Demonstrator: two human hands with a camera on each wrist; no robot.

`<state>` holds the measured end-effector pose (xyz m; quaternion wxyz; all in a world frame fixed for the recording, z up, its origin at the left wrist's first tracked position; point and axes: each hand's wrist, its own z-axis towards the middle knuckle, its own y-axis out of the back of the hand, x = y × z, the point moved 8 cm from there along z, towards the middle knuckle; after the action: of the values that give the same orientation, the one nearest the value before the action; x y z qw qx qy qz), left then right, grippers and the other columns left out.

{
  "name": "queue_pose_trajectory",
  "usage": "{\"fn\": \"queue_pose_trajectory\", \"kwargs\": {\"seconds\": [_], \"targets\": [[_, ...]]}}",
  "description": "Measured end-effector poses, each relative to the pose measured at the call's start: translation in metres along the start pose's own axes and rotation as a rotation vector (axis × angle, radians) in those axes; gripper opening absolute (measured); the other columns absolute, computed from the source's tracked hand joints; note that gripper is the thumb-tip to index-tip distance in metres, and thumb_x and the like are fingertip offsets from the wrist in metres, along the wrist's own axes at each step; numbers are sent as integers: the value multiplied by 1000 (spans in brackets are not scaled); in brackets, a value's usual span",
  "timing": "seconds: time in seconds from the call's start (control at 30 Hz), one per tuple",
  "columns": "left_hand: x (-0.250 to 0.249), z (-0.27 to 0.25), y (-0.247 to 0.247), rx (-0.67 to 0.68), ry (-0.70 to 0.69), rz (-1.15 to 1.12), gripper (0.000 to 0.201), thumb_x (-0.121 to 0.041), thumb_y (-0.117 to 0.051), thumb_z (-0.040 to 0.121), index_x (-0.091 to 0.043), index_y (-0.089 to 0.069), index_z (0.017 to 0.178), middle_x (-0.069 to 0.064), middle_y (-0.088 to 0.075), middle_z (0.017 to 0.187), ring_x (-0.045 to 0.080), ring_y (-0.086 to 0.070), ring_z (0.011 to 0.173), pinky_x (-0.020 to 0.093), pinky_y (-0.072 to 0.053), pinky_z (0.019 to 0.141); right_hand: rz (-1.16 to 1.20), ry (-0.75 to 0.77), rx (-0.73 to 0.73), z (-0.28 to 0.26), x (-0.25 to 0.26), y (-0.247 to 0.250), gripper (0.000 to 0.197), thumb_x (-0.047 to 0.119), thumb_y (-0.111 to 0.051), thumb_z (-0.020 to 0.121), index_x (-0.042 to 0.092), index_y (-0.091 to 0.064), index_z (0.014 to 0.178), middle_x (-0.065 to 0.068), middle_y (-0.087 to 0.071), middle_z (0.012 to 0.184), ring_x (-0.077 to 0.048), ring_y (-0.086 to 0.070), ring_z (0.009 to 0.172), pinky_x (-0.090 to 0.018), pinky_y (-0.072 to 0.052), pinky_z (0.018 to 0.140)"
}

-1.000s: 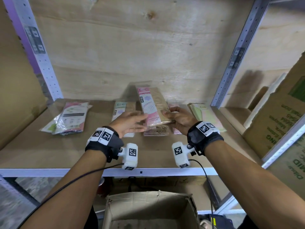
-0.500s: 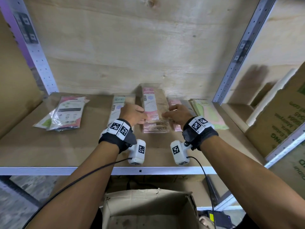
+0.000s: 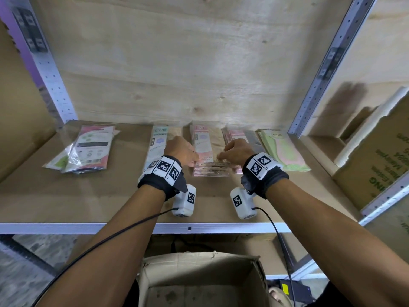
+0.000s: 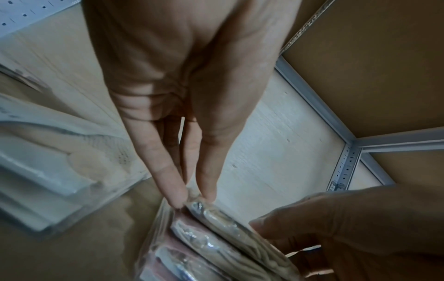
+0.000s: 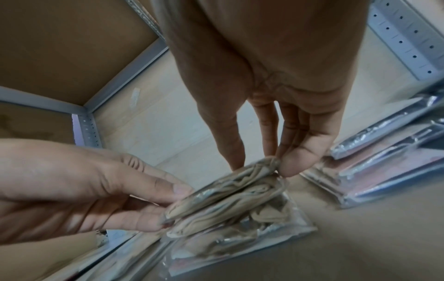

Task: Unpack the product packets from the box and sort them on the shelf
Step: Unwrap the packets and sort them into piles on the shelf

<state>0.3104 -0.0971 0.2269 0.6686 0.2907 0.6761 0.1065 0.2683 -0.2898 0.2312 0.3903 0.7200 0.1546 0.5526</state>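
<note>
A pink-and-tan product packet [image 3: 204,145] lies on top of a stack of like packets [image 3: 210,172] at the middle of the shelf [image 3: 88,202]. My left hand [image 3: 194,161] pinches its near left corner; in the left wrist view the fingertips [image 4: 177,195] close on the clear wrapper [image 4: 216,214]. My right hand [image 3: 222,156] pinches the near right corner, thumb and fingers [image 5: 295,161] on the tan packet [image 5: 240,182]. The open cardboard box [image 3: 199,260] stands below the shelf edge; what lies inside cannot be told.
Sorted on the shelf are a teal-and-white packet [image 3: 158,138], a pink stack [image 3: 235,135], green packets [image 3: 281,149] and a mixed pile [image 3: 90,149] at far left. Metal uprights [image 3: 309,107] frame the bay. Printed cartons [image 3: 376,165] stand at right.
The packet was held tilted up above the stack; both hands have moved forward and down, and it now lies flat on the stack, still pinched.
</note>
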Motion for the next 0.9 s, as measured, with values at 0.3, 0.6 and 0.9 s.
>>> {"fn": "queue_pose_trajectory", "kwargs": {"seconds": [0.3, 0.6, 0.9], "targets": [[-9, -7, 54, -164, -96, 31, 12, -21, -73, 86, -19, -62, 81, 13, -68, 90, 36, -73, 90, 48, -58, 88, -117, 144, -95, -5, 26, 19, 48, 32, -78, 81, 7, -63, 119, -7, -65, 119, -23, -60, 111, -32, -50, 91], [48, -27, 170, -432, -41, -128, 15, -13, -68, 88, -25, -74, 81, -6, -73, 87, 21, -72, 91, 33, -58, 88, 94, 319, -13, -31, 101, -30, 11, 19, -73, 84, 14, -69, 92, -7, -73, 97, -24, -70, 85, -37, -59, 81], [143, -42, 233, -472, 284, 82, 42, -24, -66, 87, -4, -58, 123, 20, -65, 123, 40, -59, 115, 45, -44, 105, 372, 236, 316, -41, 167, -155, 6, 1, -64, 87, 7, -63, 89, -11, -68, 75, -25, -69, 60, -40, -62, 65]]}}
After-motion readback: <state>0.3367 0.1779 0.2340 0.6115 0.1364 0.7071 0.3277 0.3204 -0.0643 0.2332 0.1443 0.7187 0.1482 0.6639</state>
